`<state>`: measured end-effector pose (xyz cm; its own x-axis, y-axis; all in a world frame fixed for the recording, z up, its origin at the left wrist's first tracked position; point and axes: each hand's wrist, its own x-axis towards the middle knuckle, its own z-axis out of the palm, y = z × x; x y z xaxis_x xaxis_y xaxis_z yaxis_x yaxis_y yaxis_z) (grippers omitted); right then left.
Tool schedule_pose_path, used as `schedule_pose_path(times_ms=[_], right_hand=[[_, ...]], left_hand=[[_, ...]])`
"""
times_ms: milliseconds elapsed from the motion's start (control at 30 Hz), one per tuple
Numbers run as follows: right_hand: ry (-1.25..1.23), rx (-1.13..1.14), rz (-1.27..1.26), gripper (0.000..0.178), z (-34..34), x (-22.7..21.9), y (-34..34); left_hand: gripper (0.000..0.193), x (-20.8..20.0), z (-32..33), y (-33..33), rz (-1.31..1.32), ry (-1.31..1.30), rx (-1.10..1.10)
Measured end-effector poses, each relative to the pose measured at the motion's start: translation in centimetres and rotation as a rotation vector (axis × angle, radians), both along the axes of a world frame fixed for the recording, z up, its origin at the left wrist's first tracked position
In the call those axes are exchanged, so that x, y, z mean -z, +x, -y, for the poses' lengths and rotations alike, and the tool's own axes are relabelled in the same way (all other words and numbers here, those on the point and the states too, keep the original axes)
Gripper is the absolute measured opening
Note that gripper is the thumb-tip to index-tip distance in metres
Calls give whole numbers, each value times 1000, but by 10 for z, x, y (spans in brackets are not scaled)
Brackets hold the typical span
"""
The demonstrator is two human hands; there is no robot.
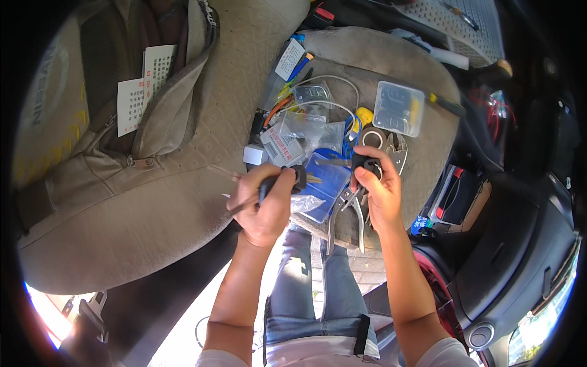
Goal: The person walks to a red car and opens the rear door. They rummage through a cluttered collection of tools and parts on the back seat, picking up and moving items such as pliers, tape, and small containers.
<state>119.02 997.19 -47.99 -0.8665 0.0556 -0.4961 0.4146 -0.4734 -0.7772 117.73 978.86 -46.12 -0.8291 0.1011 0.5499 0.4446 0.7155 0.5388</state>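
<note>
My left hand (264, 202) is closed around a black key fob (298, 178); a thin brownish bar sticks out of the fist on its left side. My right hand (382, 192) pinches a black car key (361, 162) between thumb and fingers. Its grey blade points left, toward the other hand, and a metal ring hangs by it. Both hands hover above the car seat. Under them lie a blue plastic case (327, 183), a small clear bag (307, 203) and metal pliers (358, 223) with handles toward me. A tape roll (372, 139) sits just beyond my right hand.
A clear plastic box (398, 109), plastic bags (306, 125), a white cable and a yellow round item (364, 115) crowd the seat. A small white box (254, 155) stands at left. An open bag (177, 122) with printed cards rests on the neighbouring seat. The door (520, 269) is at right.
</note>
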Motion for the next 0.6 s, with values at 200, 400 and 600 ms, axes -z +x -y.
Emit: schedule_pose_path(times_ms=[200,400,600], right_hand=[[339,-97,-179,26,4,-15,3],[925,-295,-305,29,6,-30,5],[711,-642,-467,56,23,-40,15]], left_hand=[[25,-12,-7,13,51,108,-156],[61,-14,4,27,842,-126,-198],[30,-20,-6,46,504,65,28]])
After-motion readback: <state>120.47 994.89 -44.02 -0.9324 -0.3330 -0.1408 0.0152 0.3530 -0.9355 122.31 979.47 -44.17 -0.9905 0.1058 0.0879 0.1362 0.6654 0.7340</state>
